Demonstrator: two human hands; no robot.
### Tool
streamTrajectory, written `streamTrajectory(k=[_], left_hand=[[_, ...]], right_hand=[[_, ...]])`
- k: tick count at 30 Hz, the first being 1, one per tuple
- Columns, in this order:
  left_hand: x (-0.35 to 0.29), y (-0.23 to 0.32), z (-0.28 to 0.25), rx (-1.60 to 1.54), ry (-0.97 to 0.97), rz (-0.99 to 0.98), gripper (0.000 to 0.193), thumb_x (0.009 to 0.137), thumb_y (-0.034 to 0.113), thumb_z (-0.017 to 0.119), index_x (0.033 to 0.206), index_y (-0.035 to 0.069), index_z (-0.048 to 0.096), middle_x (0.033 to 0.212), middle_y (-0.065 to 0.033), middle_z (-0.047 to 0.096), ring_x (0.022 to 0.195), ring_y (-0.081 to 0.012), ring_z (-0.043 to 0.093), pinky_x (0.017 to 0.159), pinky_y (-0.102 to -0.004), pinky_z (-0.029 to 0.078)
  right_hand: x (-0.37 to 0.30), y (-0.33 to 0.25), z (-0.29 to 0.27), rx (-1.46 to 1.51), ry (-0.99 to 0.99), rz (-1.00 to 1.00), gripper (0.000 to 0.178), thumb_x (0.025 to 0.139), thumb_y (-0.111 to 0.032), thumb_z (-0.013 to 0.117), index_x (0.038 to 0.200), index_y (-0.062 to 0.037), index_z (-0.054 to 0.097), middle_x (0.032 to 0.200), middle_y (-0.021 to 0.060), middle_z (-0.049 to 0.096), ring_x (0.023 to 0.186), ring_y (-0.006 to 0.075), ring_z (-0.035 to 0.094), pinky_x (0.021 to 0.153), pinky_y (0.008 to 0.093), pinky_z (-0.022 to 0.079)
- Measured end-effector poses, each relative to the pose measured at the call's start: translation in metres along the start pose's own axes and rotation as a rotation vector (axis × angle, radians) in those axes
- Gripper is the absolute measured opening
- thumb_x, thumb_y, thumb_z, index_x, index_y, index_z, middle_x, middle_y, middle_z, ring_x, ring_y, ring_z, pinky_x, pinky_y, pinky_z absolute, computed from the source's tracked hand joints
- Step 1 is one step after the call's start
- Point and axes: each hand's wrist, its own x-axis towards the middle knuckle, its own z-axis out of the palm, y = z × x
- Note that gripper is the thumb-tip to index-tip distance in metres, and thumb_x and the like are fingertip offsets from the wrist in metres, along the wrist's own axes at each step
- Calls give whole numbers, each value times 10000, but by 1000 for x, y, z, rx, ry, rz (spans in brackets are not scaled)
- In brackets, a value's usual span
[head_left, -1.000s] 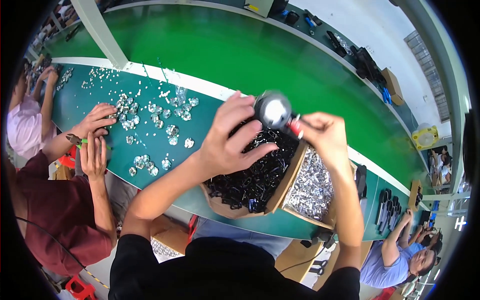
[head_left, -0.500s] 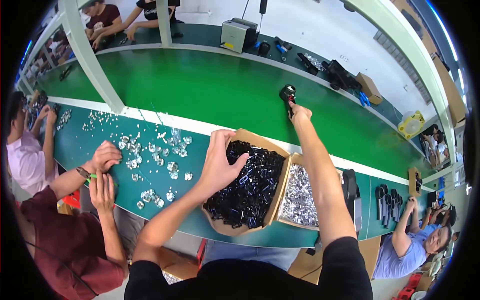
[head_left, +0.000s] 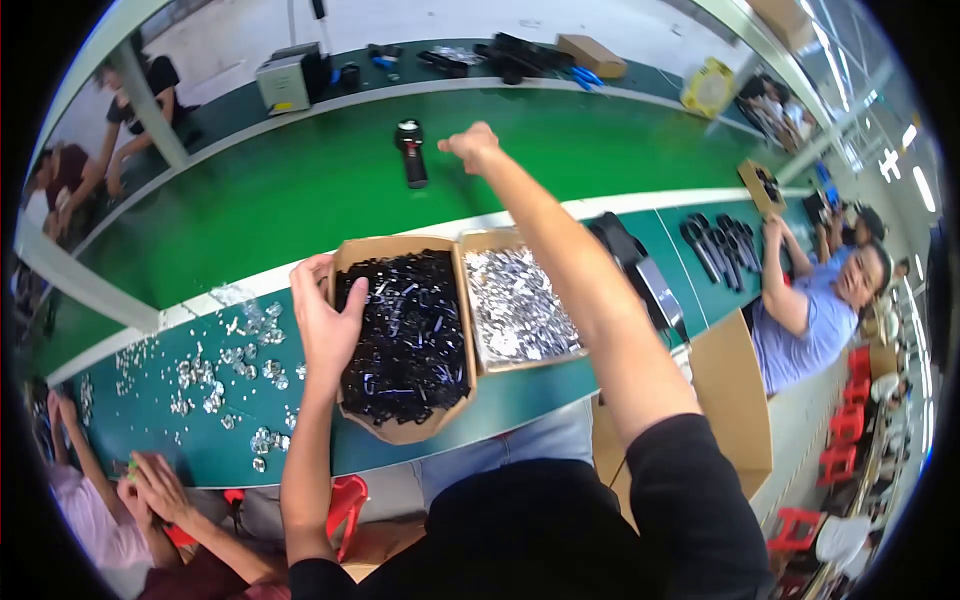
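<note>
A black flashlight-shaped device with a round, pale-topped head and a red spot lies on the green belt. Just right of it, and apart from it, my right hand is held over the belt, empty, with a finger stretched to the left. My left hand grips the left wall of a cardboard box, its thumb over the inner side and the fingers outside. Many small glossy black parts fill this box. Against its right side stands a second box of shiny silver parts, partly behind my right forearm.
Loose clear and silver pieces lie at left near a co-worker's hands. At right are a dark device, several black handheld units and another person. A white rail edges the belt.
My right hand has let go of the black device and drawn away to its right; the device now rests on the belt. My view has turned right. The left hand stays at the box.
</note>
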Motion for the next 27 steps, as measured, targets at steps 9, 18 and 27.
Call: streamTrajectory(k=[9,18,27], left_hand=[[-6,-11,14,-24,-148,-8,514,742,-122,716,1194,10,509,1199,-135,510,1178,-271,559,1065,-373,440],[-70,19,-47,-346,19,-277,305,881,-58,638,1169,-5,553,1175,-116,608,1139,-190,584,1046,-327,435],[-270,54,-54,-149,451,-319,163,923,-82,587,1059,-1,547,979,-40,603,909,-94,584,800,-226,482]], right_hand=[[-106,169,-302,-175,42,-171,319,893,-191,677,1104,48,677,865,131,745,717,193,722,608,306,579],[-226,288,-322,-66,173,-273,163,805,-122,793,836,32,748,686,48,691,633,77,598,593,241,471],[-303,315,-264,390,62,-228,291,952,-146,668,1172,44,671,897,73,731,751,73,618,665,220,486]])
